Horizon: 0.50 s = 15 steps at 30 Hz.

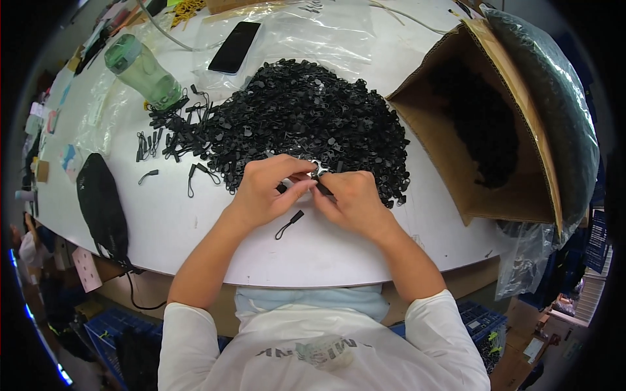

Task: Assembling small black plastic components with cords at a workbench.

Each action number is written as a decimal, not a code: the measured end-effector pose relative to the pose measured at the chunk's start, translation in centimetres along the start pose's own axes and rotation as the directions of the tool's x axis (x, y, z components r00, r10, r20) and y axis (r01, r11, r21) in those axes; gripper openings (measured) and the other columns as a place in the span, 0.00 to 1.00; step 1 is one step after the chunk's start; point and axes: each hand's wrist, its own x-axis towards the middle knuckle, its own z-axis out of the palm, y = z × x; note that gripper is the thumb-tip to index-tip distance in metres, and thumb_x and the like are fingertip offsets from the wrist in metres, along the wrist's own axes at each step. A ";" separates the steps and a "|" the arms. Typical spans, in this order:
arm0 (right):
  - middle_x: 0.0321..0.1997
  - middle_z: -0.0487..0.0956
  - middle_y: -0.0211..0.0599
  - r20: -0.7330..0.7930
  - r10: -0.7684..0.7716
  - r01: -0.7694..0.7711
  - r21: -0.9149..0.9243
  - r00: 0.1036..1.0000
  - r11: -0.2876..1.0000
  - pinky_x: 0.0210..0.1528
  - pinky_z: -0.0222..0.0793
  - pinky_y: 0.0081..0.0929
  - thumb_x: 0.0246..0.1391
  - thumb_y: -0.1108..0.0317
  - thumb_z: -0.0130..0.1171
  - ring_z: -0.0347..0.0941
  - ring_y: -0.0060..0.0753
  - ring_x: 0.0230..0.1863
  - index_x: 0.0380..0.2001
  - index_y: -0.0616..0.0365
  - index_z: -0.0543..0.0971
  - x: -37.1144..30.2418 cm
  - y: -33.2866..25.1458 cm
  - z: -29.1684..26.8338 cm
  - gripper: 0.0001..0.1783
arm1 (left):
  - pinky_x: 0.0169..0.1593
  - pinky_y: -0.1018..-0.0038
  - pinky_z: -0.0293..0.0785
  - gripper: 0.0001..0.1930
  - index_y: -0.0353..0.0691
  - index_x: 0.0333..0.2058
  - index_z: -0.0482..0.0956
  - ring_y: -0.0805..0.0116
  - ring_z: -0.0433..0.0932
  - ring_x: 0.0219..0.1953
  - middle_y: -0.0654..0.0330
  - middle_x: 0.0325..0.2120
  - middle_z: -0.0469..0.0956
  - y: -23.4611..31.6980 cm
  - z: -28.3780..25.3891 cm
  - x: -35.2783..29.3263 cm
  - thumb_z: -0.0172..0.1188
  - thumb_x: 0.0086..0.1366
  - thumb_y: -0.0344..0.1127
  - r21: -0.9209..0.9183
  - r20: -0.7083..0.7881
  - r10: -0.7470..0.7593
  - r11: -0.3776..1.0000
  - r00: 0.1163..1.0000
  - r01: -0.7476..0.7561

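Note:
My left hand (264,189) and my right hand (353,197) meet at the near edge of a large pile of small black parts (319,117). A black zipper pull (323,188) is pinched in my right hand, its end by my left fingertips. My left thumb and fingers are closed at the same spot; the tiny piece between them is too small to make out. Something black also shows under my left fingers. One loose zipper pull (289,225) with a cord loop lies on the white table (215,251) just below my hands.
More cord zipper pulls (176,140) lie scattered left of the pile, near a green bottle (145,72). A phone (236,47) rests on clear plastic behind. At right, a cardboard box (450,182) lies on its side with black contents. A black mesh pouch (101,202) sits far left.

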 end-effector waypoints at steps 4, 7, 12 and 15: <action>0.16 0.75 0.38 -0.007 -0.030 0.030 -0.001 1.000 1.000 0.20 0.69 0.36 0.44 0.65 0.62 0.74 0.42 0.17 0.20 0.58 0.73 0.0 0.0 0.0 0.10 | 0.33 0.75 0.78 0.12 0.34 0.40 0.82 0.62 0.83 0.28 0.53 0.29 0.82 -0.1 -0.6 0.4 0.65 0.54 0.24 -0.111 0.163 -0.050 0.991 0.985 0.069; 0.15 0.75 0.39 -0.043 -0.031 0.031 0.016 0.999 0.999 0.20 0.69 0.36 0.44 0.66 0.62 0.73 0.42 0.16 0.20 0.58 0.74 0.1 -0.1 0.0 0.09 | 0.34 0.75 0.79 0.15 0.35 0.42 0.82 0.63 0.83 0.30 0.52 0.32 0.83 -0.3 -0.7 0.4 0.65 0.53 0.24 -0.166 0.182 -0.084 0.979 0.980 0.114; 0.14 0.74 0.40 -0.083 0.053 -0.041 0.137 0.995 0.990 0.19 0.68 0.36 0.47 0.66 0.61 0.72 0.43 0.15 0.21 0.59 0.75 0.1 -0.2 -0.1 0.09 | 0.34 0.75 0.79 0.16 0.36 0.42 0.82 0.64 0.84 0.30 0.54 0.33 0.83 -0.6 -0.7 0.4 0.64 0.53 0.23 -0.138 0.146 0.020 0.990 0.989 0.000; 0.14 0.73 0.41 -0.065 0.092 -0.077 0.204 0.994 0.976 0.18 0.67 0.36 0.48 0.66 0.61 0.72 0.44 0.15 0.20 0.59 0.75 0.1 -0.1 -0.1 0.10 | 0.34 0.76 0.79 0.13 0.34 0.39 0.83 0.66 0.83 0.29 0.52 0.28 0.82 -0.5 -0.3 0.2 0.63 0.53 0.21 -0.131 0.067 0.049 0.991 0.997 -0.040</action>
